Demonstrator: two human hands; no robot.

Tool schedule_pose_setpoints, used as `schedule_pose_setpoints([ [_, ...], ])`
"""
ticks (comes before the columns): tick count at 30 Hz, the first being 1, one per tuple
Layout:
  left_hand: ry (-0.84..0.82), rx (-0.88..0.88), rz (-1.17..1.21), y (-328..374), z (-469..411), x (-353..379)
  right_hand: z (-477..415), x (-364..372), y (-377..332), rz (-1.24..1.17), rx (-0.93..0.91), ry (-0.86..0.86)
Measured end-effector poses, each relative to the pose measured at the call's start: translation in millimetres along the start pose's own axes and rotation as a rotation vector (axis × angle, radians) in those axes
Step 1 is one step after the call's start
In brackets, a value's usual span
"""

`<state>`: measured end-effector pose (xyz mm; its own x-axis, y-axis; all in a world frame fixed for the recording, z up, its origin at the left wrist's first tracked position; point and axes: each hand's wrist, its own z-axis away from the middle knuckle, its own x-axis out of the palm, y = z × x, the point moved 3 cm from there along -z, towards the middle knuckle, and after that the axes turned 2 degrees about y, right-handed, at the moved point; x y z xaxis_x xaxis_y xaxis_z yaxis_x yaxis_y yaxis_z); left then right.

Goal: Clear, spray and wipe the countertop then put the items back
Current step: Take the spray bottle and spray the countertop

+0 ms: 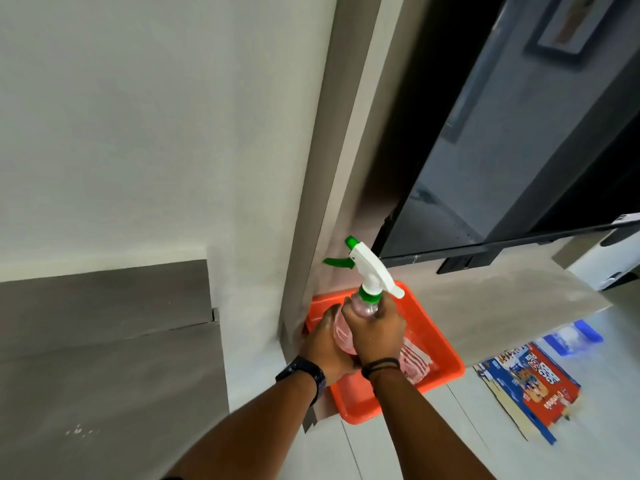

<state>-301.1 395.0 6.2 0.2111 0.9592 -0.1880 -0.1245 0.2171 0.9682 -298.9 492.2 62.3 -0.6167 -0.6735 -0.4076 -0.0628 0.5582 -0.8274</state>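
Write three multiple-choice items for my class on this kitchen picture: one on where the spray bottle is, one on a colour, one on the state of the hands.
1. Where is the bottle?
A. Over the orange tray
B. On the floor
C. Inside a cupboard

2. What colour is the trigger?
A. Red
B. Green
C. Black

3. How is the bottle held?
A. By neither hand
B. By one hand only
C. By the left hand and right hand together

Answers:
1. A, the tray shows beneath and around the bottle.
2. B, the trigger and nozzle tip are green on a white head.
3. C, both hands wrap the bottle's body.
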Motion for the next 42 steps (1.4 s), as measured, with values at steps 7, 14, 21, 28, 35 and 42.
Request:
schedule_pose_setpoints([
  [7, 0.137, 0.165, -0.072, 45, 19, -28, 2, -31, -96, -0.177, -0.195, 0.129],
  [14, 0.152, 0.294, 0.069, 105, 69, -107, 8, -21, -203, -0.431, -0.075, -0.295],
  [21, 0.007, 0.197, 0.003, 71, 158, -211, 84, 31, -275, -0.766, 0.241, -0.904],
  [28, 0.016, 0.076, 0.009, -15, 248, -290, 204, 105, -303, -0.593, 0.339, -1.098],
  [35, -0.078, -0.226, -0.882, -154, 349, -366, 320, 173, -291, -0.207, 0.384, -1.258],
  [42, -0.014, -0.442, -0.990, -192, 416, -385, 401, 209, -309, -0.013, 0.308, -1.566],
])
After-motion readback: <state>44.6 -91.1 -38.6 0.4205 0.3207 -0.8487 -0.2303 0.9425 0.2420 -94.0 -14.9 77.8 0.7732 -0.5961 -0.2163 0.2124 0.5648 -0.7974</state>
